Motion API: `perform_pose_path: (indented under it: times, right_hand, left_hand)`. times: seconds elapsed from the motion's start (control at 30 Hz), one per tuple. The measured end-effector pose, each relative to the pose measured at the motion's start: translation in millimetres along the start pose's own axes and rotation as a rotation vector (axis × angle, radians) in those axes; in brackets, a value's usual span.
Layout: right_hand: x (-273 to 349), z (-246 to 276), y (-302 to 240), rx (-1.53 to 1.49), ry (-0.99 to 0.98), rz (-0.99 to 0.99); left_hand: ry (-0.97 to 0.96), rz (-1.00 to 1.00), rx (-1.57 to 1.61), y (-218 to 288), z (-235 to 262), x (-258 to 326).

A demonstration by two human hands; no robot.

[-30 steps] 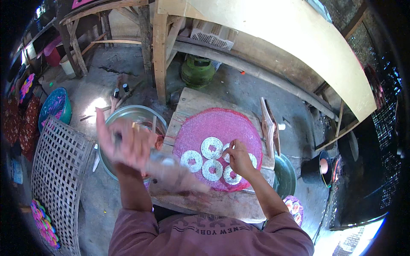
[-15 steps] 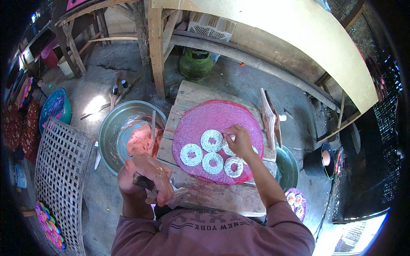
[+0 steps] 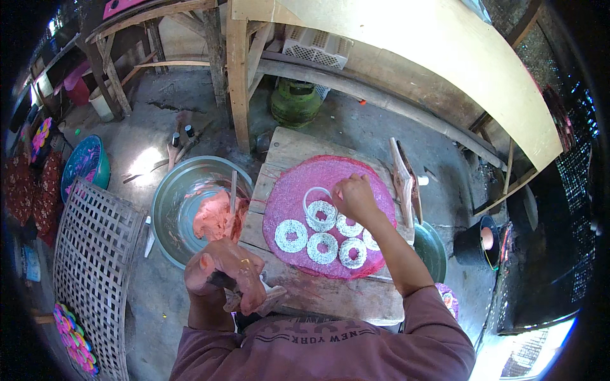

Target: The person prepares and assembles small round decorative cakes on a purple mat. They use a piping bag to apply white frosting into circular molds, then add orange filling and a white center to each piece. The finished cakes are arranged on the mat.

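Note:
Over the round pink mesh mat [image 3: 298,184], my right hand [image 3: 353,198] pinches the edge of a thin white ring [image 3: 306,202]. The ring is tilted above a lacy white dough ring [image 3: 321,216]. Several such lacy rings lie around it on the mat, some partly behind my forearm. Closer to my body, my left hand [image 3: 230,272] is wrapped round a dark tool with a pale, wood-like part [image 3: 273,298]; my fingers hide much of it. A large grey-green basin [image 3: 166,238] beyond that hand contains orange-pink dough [image 3: 213,214] with a flat stick [image 3: 233,190] standing in it.
A low wooden table [image 3: 279,149] bears the mat. Forked wooden pieces [image 3: 403,178] lie at its right edge, above a green basin [image 3: 432,251]. A woven rack [image 3: 95,267] leans at left. Behind stand a green gas cylinder [image 3: 296,101] and a wooden bench post [image 3: 239,82].
My right hand has moved up and away from the lacy rings, and the thin white ring now shows lifted and tilted. My left hand keeps its hold, a little lower.

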State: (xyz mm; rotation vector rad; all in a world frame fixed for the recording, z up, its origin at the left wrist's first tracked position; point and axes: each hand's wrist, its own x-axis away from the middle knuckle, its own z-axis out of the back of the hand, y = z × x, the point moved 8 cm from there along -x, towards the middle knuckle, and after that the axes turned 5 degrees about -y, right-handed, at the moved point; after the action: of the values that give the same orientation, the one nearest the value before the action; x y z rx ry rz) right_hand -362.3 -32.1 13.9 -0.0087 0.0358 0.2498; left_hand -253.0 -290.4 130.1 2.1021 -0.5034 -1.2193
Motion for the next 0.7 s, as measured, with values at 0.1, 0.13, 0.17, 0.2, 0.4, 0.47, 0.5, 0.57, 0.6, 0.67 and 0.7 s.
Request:
perform_pose_path:
  times: [0.1,0.13,0.17,0.2,0.4,0.47,0.5,0.57,0.6,0.67,0.7]
  right_hand:
    - [-17.8,11.9,-21.0,-0.036,0.101,0.083]
    - [-25.1,11.1,-30.9,-0.044,0.154,0.116]
    - [-30.1,11.7,-42.4,-0.066,0.248,0.186]
    - [-37.8,1.1,-46.9,-0.043,0.22,0.159]
    - [-47.4,-25.2,-56.4,-0.002,0.141,0.124]
    - [-38.6,-9.0,-50.8,-0.052,0.11,0.08]
    - [-35.6,-7.4,-50.6,-0.338,-0.053,0.106]
    - [-21.7,2.5,-60.2,-0.898,-0.41,0.163]
    - [-8.9,6.2,-65.8,-1.175,-0.601,0.109]
    - [16.5,24.6,-81.4,-1.742,-0.981,0.053]
    - [16.6,38.8,-77.7,-1.629,-1.061,0.157]
  left_hand:
    - [-0.002,-0.009,-0.009,1.1,1.8,1.7]
    - [-0.017,-0.004,-0.023,1.2,2.1,1.1]
    - [-0.054,0.003,-0.038,1.3,0.8,0.1]
    - [-0.089,0.01,-0.054,1.5,-0.6,-0.8]
    - [0.036,0.011,0.166,10.9,11.4,-4.4]
    - [0.135,-0.064,0.264,20.5,32.0,-12.1]
    - [0.171,-0.107,0.311,25.5,46.7,-19.2]
    - [0.159,-0.238,0.268,38.1,76.5,-38.2]
    - [0.176,-0.294,0.304,37.9,96.1,-48.8]
    - [0.269,-0.33,0.383,22.4,141.2,-71.8]
    - [0.363,-0.305,0.415,7.1,164.2,-81.2]
